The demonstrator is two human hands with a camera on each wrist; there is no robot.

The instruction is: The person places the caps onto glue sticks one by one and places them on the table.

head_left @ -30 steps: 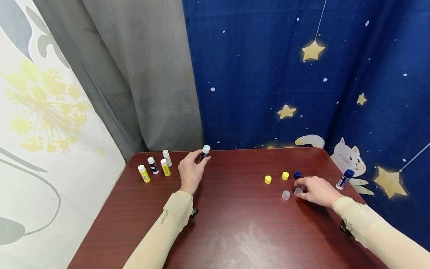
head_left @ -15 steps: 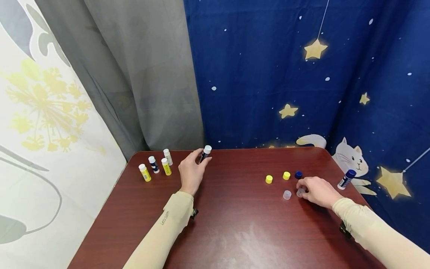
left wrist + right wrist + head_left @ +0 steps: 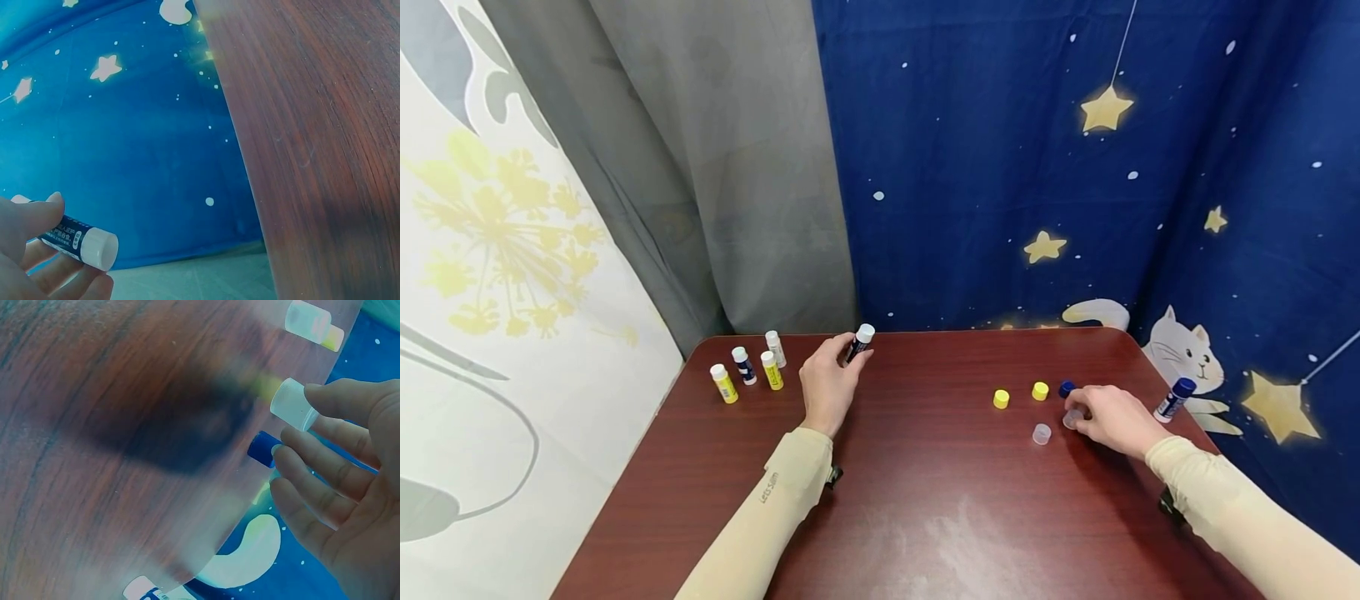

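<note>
Pinched: dark tube (image 3: 70, 236), clear cap (image 3: 290, 404)

Left hand (image 3: 831, 383) grips the smooth, white-topped cylinder near the wood-grained table's (image 3: 925, 467) far edge, fingers covering its middle. Right hand (image 3: 1116, 421) pinches the translucent cap beside a blue cap (image 3: 262, 449), partly hidden by the thumb.

Curtained room, starry curtain (image 3: 966, 158), wood-grain table (image 3: 917, 417)

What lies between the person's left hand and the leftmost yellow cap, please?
The head view shows only bare table between the left hand, gripping its white-capped tube, and the leftmost yellow cap.
</note>
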